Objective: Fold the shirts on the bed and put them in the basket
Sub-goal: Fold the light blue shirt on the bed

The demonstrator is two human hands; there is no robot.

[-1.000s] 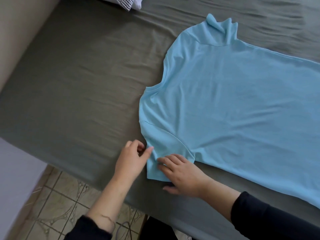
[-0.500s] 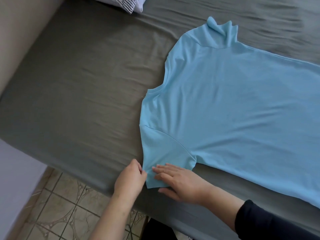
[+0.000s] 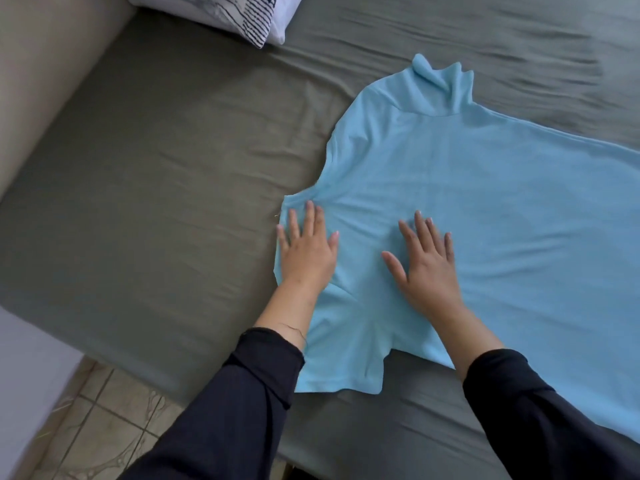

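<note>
Low in the frame, two dark sleeves (image 3: pixel 242 403) reach up onto the bed (image 3: pixel 156 202). Above them the left hand (image 3: pixel 306 251) lies flat with fingers straight and spread on the shirt (image 3: pixel 485 220) beside the collar at its left edge, and the right hand (image 3: pixel 424 265) lies flat likewise on the chest, holding nothing. That blue shirt is spread across centre and right, its long axis running from the collar at mid-left off the right edge; one sleeve hangs toward the near bed edge, the other lies crumpled at upper centre. For a fold, the near sleeve sits closest, just under both wrists. A pillow (image 3: pixel 235 15) shows at the top left. No basket is in view.
</note>
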